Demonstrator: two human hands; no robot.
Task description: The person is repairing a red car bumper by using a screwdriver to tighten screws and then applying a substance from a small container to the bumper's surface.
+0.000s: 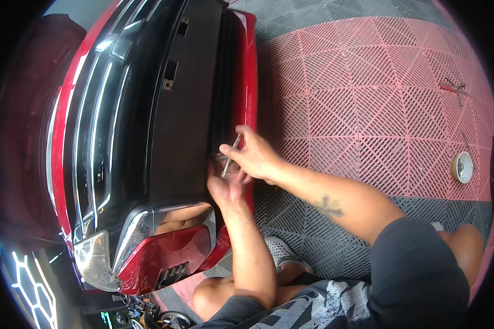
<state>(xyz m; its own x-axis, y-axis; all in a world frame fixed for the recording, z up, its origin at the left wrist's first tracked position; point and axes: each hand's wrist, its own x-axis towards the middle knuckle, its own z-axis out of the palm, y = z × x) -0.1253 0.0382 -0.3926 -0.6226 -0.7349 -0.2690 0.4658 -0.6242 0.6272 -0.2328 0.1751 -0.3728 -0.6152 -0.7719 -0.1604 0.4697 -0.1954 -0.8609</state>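
Observation:
My right hand [251, 156] is closed on a slim silver T-handle wrench [232, 155], which slants down and to the left at the lower edge of a car's front bumper. Thumb and fingers grip the upper part of its bar. Just below, my left hand [228, 186] is palm up by the bar's lower end. Motion smears its fingers, so whether they grip the wrench is unclear. Beside both hands runs the bumper's black lower panel [184, 126], bordered by a glossy red lip [249, 71]. Whatever the wrench's tip meets is hidden.
Chrome grille bars [88, 131] and a red corner piece [167, 249] lie to the left. On the red-and-grey grated floor tiles [362, 109], a small bowl [462, 167] holding small parts and some hand tools [454, 88] sit at far right. My shoe [281, 253] is below.

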